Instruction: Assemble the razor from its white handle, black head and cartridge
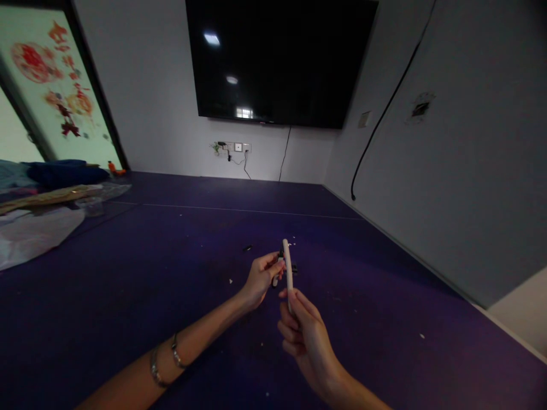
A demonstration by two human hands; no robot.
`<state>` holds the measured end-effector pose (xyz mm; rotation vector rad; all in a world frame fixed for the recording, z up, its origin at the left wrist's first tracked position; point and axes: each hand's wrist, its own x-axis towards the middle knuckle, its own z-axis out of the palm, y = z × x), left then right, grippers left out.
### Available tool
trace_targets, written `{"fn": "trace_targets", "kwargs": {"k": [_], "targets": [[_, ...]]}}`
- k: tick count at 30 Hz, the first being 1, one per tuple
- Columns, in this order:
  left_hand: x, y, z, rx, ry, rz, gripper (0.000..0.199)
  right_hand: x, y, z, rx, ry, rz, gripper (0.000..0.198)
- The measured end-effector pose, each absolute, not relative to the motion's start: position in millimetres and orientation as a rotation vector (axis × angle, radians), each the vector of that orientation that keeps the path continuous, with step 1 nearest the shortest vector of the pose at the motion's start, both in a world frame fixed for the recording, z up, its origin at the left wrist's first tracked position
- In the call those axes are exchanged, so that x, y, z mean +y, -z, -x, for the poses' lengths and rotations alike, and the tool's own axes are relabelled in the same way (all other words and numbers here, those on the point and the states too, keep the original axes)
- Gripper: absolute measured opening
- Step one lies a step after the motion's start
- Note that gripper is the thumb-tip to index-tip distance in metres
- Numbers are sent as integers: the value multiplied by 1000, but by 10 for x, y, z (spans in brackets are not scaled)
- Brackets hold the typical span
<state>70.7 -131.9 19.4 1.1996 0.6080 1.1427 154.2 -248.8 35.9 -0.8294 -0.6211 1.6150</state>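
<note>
My right hand (304, 335) is closed around the lower end of a long, slightly curved off-white stick (288, 263), which stands nearly upright. My left hand (261, 279) pinches a small black-and-white tool (275, 279) just left of the stick. I cannot make out its exact kind; the fingers cover part of it. Tool and stick are close together, and whether they touch is hard to tell. Behind the stick a small dark object (294, 267) shows partly. Another thin black piece (248, 248) lies on the purple surface (192, 319) beyond my left hand.
Small white scraps (231, 281) are scattered about the surface. At the left lie clear plastic bags (47, 233) and dark blue cloth (64, 173). A large television (277, 62) hangs on the far wall above sockets (238, 147). A black cable (384, 111) dangles along the right wall.
</note>
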Motion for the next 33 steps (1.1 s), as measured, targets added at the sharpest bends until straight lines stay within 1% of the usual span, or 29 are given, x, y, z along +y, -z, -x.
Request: {"fn": "trace_targets", "kwargs": {"k": [3, 8, 14, 19, 25, 30, 33], "targets": [[-1312, -206, -708, 644, -1141, -1171, 31, -2517, -311, -1501, -592, -1663, 859, 34], [-1317, -183, -702, 585, -1137, -1217, 31, -2491, -366, -1523, -599, -1590, 799, 31], [-1302, -208, -692, 615, -1115, -1195, 29, -2532, -344, -1531, -561, -1672, 836, 32], [-1291, -205, -692, 611, -1132, -1202, 29, -2480, -385, -1600, -577, -1588, 805, 30], [-1283, -168, -709, 587, -1140, -1219, 22, -2517, -323, -1590, -536, -1644, 833, 34], [-1309, -191, -703, 621, -1124, -1205, 30, -2465, -397, -1614, -546, -1589, 796, 33], [-1289, -197, -701, 595, -1150, -1190, 30, -2477, -328, -1565, -522, -1615, 828, 36]]}}
